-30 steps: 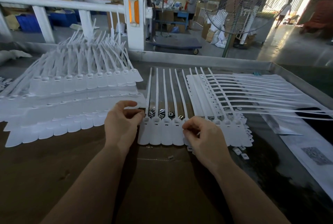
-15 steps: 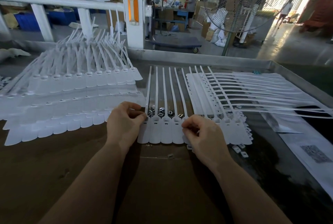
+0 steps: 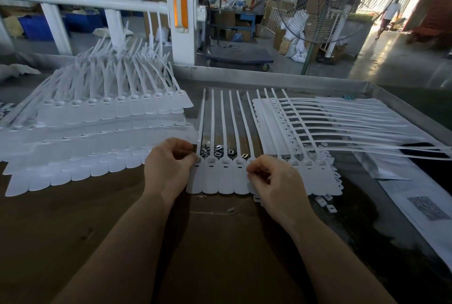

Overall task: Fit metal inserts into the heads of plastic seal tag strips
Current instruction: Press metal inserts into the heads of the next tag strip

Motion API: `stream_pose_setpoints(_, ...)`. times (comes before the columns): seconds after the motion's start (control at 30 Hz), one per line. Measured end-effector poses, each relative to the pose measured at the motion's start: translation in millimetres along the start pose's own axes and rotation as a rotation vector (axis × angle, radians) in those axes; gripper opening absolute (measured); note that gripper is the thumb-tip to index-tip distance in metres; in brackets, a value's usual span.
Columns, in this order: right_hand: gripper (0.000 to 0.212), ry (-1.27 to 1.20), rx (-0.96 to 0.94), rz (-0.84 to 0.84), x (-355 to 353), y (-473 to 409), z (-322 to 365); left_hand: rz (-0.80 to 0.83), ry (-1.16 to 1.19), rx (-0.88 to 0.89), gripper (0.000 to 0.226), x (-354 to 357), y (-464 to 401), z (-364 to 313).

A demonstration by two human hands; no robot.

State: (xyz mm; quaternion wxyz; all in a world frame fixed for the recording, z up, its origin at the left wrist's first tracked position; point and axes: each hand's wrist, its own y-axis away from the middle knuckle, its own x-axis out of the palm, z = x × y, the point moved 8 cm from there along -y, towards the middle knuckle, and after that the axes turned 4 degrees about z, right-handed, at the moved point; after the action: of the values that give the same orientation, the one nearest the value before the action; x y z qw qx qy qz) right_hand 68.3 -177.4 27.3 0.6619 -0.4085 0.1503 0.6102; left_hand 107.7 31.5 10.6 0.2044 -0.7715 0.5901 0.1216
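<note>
A row of white seal tag strips (image 3: 226,176) lies flat in front of me, heads near, tails pointing away. Just behind their heads sits a small heap of metal inserts (image 3: 220,151). My left hand (image 3: 168,169) has its fingers curled and pinches the head of the leftmost strip (image 3: 195,181). My right hand (image 3: 271,183) is further right along the row, with thumb and forefinger pinched together over a strip head. They seem to hold a small insert, which the fingers hide.
Big fanned stacks of strips lie at left (image 3: 97,132) and right (image 3: 330,129). A loose insert (image 3: 231,210) and small white caps (image 3: 325,202) lie on the brown cardboard. A metal rim (image 3: 391,98) bounds the table. A floor fan (image 3: 325,2) and several people stand beyond.
Both hands stay at the strip heads. My left hand has edged slightly right, closer to the leftmost head. My right hand's fingertips keep pinching at the same spot.
</note>
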Motion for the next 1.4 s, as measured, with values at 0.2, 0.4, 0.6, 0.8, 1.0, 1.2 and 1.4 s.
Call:
stream_pose_setpoints(0.2, 0.009, -0.003, 0.001, 0.000, 0.7, -0.4, -0.2, 0.010, 0.068, -0.017, 0.015, 0.9, -0.5, 1.8)
stream_pose_setpoints(0.4, 0.009, -0.002, -0.001, -0.002, 0.3, -0.5, 0.5, 0.027, 0.013, 0.002, 0.016, 2.5, 0.0, -0.5)
stream_pose_setpoints(0.6, 0.010, 0.007, -0.004, -0.002, 0.3, 0.1, 0.8, 0.023, -0.022, 0.016, 0.016, 1.7, 0.5, -1.7)
stream_pose_setpoints(0.8, 0.009, 0.001, -0.006, -0.003, 0.4, -0.5, 0.3, 0.000, -0.048, -0.026, 0.013, 1.0, -2.1, 1.5)
stream_pose_setpoints(1.0, 0.009, -0.001, -0.005, -0.007, 0.7, -0.5, -0.2, -0.025, -0.035, -0.095, 0.024, 0.0, -2.5, 5.8)
stream_pose_setpoints(1.2, 0.009, 0.010, -0.014, -0.007, 0.8, -0.2, 0.6, -0.022, -0.124, -0.044, 0.025, 1.0, -1.7, 0.4)
stream_pose_setpoints(1.4, 0.009, 0.013, -0.014, -0.009, 1.0, -0.4, 0.6, -0.008, -0.160, -0.007, 0.022, 2.0, -0.2, -1.7)
